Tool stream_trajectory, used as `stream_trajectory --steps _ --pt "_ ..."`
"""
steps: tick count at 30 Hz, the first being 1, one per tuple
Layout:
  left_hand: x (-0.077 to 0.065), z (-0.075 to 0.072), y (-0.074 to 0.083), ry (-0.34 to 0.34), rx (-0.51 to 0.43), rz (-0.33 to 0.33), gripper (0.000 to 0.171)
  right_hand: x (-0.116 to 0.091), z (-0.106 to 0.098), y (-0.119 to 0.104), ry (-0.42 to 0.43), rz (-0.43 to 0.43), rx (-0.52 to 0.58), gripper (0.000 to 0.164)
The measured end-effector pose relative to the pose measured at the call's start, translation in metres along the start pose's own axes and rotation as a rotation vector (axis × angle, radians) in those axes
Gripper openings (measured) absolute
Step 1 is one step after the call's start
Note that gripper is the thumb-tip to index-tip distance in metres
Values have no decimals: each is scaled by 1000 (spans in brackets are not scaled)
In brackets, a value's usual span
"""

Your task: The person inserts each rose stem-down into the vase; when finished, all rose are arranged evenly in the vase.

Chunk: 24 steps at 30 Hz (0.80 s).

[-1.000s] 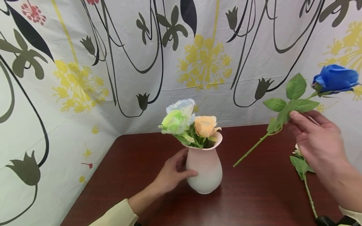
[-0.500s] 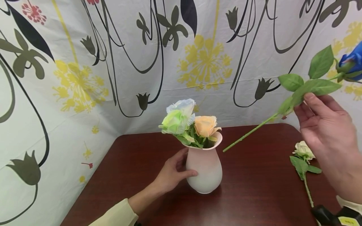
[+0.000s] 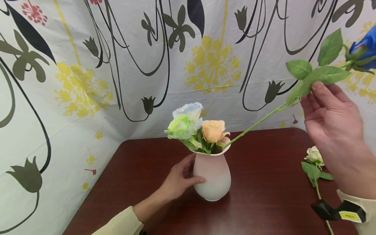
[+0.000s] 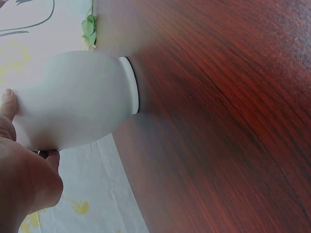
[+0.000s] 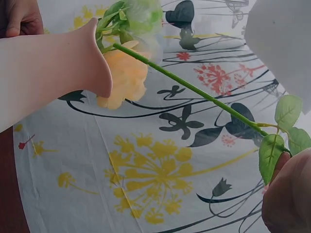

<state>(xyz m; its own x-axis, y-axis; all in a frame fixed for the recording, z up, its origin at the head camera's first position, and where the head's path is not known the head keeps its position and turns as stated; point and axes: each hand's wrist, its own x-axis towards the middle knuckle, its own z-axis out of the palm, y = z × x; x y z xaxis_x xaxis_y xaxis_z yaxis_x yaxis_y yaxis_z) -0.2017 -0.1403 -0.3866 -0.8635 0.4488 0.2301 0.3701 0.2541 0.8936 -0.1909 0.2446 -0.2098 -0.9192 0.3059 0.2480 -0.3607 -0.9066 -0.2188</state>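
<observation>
A pale pink-white vase (image 3: 212,176) stands upright on the dark red wooden table. My left hand (image 3: 179,179) grips its left side, thumb across the front; the left wrist view shows the vase body (image 4: 82,97) with fingers round it. In the vase are a peach rose (image 3: 214,131) and a green-and-pale-blue bloom (image 3: 185,122). My right hand (image 3: 335,114) pinches a blue rose (image 3: 365,49) by its stem near the leaves. The stem slants down left, its cut end right at the vase's rim, as the right wrist view shows with the stem (image 5: 194,94).
A cream-white rose (image 3: 315,158) lies on the table (image 3: 264,195) at the right, its stem partly under my right wrist's black band (image 3: 337,210). A white cloth (image 3: 141,81) with printed flowers hangs behind and to the left.
My right hand has carried the blue rose up and to the right, then slightly back left, bringing its stem end to the vase's mouth. The left hand and vase stay put.
</observation>
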Motion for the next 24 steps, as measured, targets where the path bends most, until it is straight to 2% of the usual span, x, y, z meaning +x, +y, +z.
stream_trajectory --steps 6,12,24 --pt "-1 0 1 2 -1 -7 79 -2 4 24 -41 0 -55 20" --pt "0 0 0 1 -13 5 78 -12 0 46 -134 10 -114 26" --pt "0 1 -1 6 -16 4 77 -32 -13 81 -196 73 -347 27"
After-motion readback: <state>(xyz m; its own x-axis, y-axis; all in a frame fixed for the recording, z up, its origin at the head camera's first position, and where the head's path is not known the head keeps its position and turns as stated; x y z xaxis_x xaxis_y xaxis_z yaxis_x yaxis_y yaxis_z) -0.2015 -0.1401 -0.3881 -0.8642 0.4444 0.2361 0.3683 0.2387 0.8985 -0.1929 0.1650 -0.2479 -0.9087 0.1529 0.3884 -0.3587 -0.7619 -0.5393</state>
